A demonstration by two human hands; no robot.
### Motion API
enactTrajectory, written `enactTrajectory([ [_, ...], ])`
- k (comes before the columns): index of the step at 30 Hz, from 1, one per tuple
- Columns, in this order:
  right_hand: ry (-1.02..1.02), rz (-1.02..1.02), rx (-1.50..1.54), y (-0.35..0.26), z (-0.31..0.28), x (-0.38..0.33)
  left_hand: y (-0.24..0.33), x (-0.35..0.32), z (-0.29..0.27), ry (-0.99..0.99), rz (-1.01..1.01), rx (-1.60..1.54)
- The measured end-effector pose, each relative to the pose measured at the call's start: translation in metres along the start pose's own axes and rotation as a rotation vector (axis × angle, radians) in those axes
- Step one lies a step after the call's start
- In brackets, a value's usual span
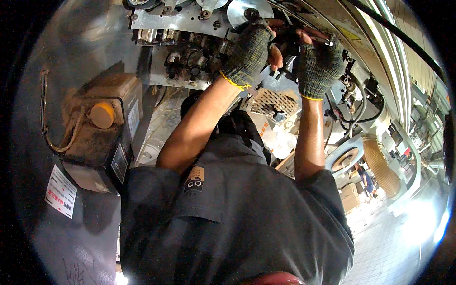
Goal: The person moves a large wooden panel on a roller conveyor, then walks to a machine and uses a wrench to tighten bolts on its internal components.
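Both my hands wear dark grey knit gloves with bare fingertips and yellow cuffs, and both reach into a machine's metal workings. My left hand [251, 53] is beside a round metal disc [247, 14]. Its fingers curl round a dark part in shadow, with the thumb hanging lower. To its right, my right hand [321, 64] has bent fingers turned toward the same dark spot. A small shiny bit shows by its knuckles. What either hand grips there is too dark to make out. Left of my hands runs a metal plate [185, 21] with rollers and bolts below it.
At left, a dusty oil tank [102, 137] with an orange cap [102, 115] is fixed to a grey panel. A perforated metal piece [273, 103] lies below my hands. Hoses [363, 102] and a ribbed duct [380, 166] are at right. Farther off, another person [367, 182] is visible.
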State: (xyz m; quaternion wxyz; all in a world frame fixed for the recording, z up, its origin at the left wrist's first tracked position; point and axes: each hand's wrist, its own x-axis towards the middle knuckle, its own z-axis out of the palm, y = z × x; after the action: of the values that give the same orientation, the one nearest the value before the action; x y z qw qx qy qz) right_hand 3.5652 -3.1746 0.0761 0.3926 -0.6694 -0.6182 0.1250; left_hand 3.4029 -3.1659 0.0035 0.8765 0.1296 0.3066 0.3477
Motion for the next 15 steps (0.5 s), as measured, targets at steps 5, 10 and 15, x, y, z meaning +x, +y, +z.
enactTrajectory([
  [5,-0.073,-0.099,-0.034,-0.023,-0.006,0.011,0.008,-0.008,0.009,0.051,0.066,0.000],
  [10,-0.226,-0.230,-0.036,-0.011,-0.015,0.018,0.015,-0.011,0.016,0.084,0.049,0.018],
  [15,-0.257,-0.099,0.058,-0.025,-0.016,0.022,0.012,-0.010,0.016,0.089,0.051,-0.010],
])
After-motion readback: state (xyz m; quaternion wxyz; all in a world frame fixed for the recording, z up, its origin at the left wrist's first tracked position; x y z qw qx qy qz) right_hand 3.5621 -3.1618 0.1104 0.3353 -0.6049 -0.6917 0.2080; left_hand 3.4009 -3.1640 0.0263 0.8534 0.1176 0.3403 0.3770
